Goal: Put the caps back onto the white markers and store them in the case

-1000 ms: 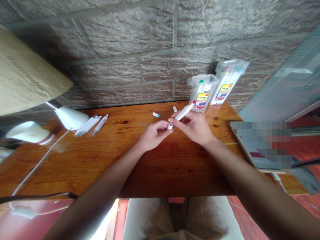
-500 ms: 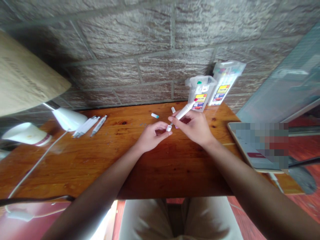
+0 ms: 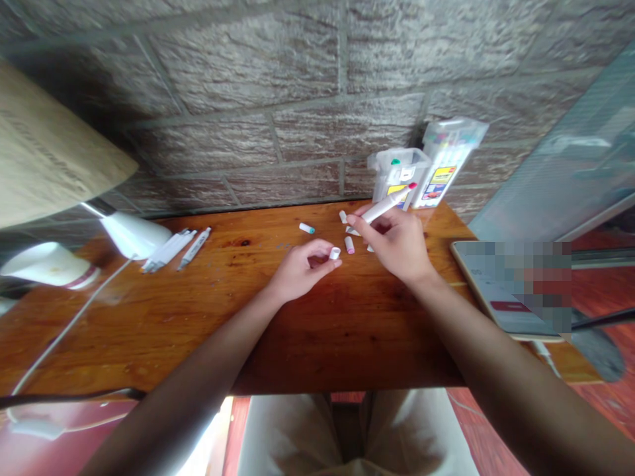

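Between the thumb and fingers of my left hand [image 3: 301, 272] is a small white marker cap [image 3: 335, 253], its opening facing up. My right hand [image 3: 399, 241] grips a white marker [image 3: 384, 207] with a red end pointing up and away to the right; its uncapped tip points down to the left. The marker and the cap are apart. On the table near my hands lie a cap with a teal end [image 3: 307, 228], a cap with a pink end [image 3: 350, 245] and another white cap [image 3: 343, 217].
Two clear plastic marker cases [image 3: 450, 162] stand by the brick wall. Several markers [image 3: 194, 248] lie at the left beside the lamp base [image 3: 136, 235]. A paper cup [image 3: 49, 264] is at the far left, and a tablet [image 3: 506, 287] with a cable lies on the right.
My right hand has moved right with the marker, away from the cap, and the pink-ended cap shows more fully. My left hand has hardly moved.
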